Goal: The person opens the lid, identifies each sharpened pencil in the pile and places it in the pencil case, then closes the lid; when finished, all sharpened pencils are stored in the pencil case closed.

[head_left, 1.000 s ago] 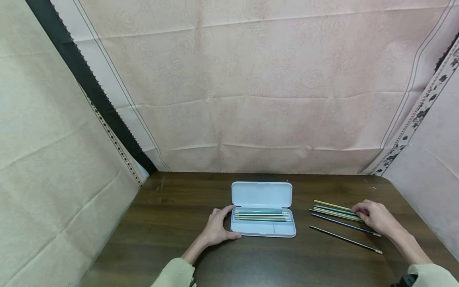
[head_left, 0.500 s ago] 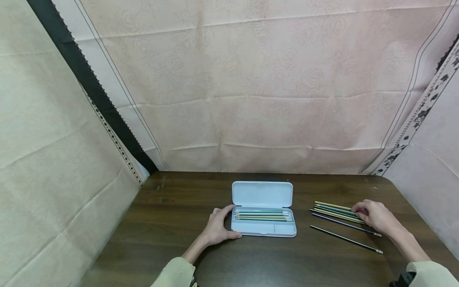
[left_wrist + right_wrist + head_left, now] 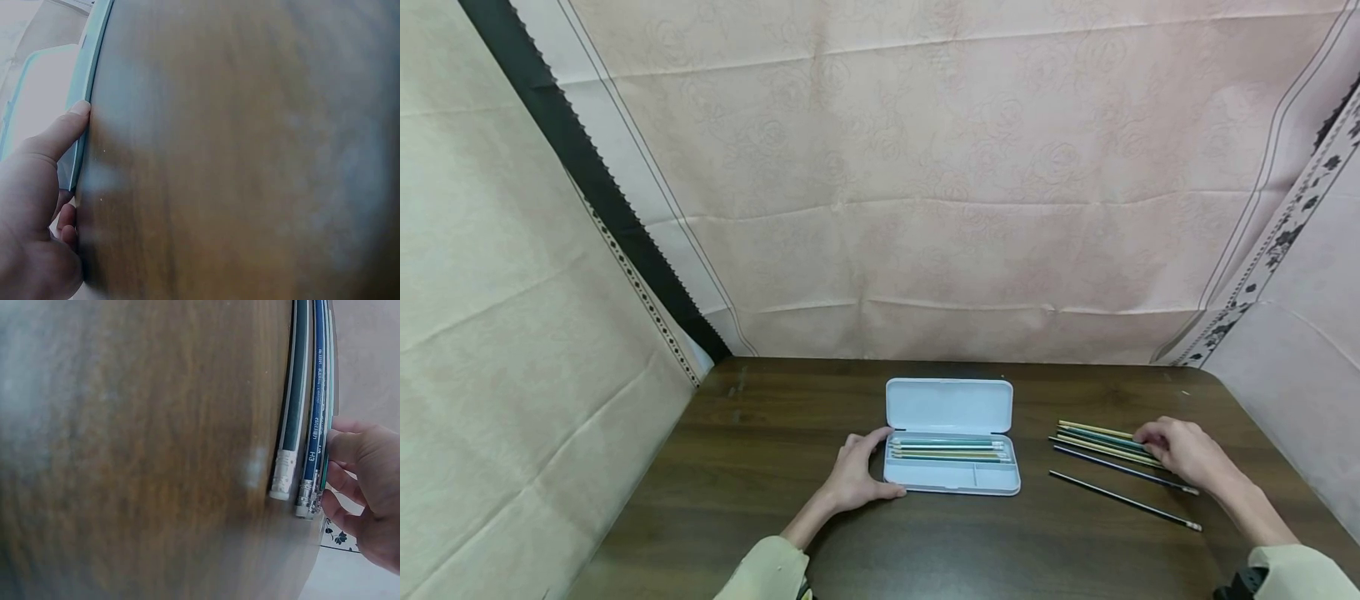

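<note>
A pale blue pencil case point(image 3: 936, 477) lies on the table, its lid point(image 3: 949, 405) raised toward the back. Several pencils point(image 3: 946, 451) rest in its long compartment. My left hand point(image 3: 852, 475) grips the case's left end, thumb at the front corner and fingers at the back one. In the left wrist view, the thumb point(image 3: 65, 129) presses the case's edge. On the right, my right hand point(image 3: 1183, 452) pinches at the right ends of a close row of green and yellowish pencils point(image 3: 1093, 439). Its fingers hide those ends in the head view.
A dark blue pencil point(image 3: 1123, 468) lies just in front of the row. Farther forward lies a black pencil point(image 3: 1123, 500) with a white eraser, angled the same way. The brown wooden table point(image 3: 760, 450) is walled by pale patterned cloth point(image 3: 940, 208) at the back and sides.
The left tips of the row of pencils have drawn slightly closer together by my right hand. Both hands and the case have stayed nearly still.
</note>
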Motion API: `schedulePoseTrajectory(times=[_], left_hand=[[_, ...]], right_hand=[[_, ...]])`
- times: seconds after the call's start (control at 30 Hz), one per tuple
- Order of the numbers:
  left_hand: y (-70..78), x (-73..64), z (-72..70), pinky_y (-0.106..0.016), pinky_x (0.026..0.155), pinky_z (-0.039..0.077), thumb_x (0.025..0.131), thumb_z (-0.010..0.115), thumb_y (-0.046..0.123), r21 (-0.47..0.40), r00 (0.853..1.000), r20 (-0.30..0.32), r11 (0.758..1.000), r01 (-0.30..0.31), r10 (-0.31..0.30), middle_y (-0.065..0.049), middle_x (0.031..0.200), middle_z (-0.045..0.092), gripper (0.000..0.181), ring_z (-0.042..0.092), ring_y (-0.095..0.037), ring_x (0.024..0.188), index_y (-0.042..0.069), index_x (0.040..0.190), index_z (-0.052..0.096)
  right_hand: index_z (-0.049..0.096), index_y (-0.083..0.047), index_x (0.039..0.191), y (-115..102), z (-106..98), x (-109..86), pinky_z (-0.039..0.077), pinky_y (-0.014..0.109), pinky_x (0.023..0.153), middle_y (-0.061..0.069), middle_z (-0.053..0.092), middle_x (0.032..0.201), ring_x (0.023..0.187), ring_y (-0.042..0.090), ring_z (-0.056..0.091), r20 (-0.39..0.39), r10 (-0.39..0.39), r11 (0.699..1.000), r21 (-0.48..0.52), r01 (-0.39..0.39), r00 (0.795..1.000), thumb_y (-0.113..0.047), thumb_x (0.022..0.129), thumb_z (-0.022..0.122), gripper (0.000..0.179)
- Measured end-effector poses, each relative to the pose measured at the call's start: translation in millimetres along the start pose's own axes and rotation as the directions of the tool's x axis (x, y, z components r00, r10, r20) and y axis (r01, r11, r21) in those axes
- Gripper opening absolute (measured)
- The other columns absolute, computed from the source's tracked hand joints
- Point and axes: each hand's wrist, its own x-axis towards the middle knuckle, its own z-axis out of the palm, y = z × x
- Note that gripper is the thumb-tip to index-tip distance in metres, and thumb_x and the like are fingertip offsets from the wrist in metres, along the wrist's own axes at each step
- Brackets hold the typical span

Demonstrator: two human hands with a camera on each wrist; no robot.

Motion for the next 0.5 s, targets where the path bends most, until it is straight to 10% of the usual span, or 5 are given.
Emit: schedulePoseTrajectory(times=[0.5], left_hand=[[0.7,-0.4,-0.8,-0.047,0.087,0.04,0.072,0.089,0.046,-0.006,1.0,-0.001,1.0,-0.005,0.005,-0.009,0.132,0.052,0.092,0.041,-0.026,0.111,0.015,0.148,0.046]], right_hand=[[0.073,-0.016,0.084,-13,2,-3.8,0.042,0.034,0.053,-0.013,0.055,0.075,0.065,0.001,0.048,-0.166,-0.126,0.992,-0.049,0.119,0.978,0.007,0.072,0.081,0.027]])
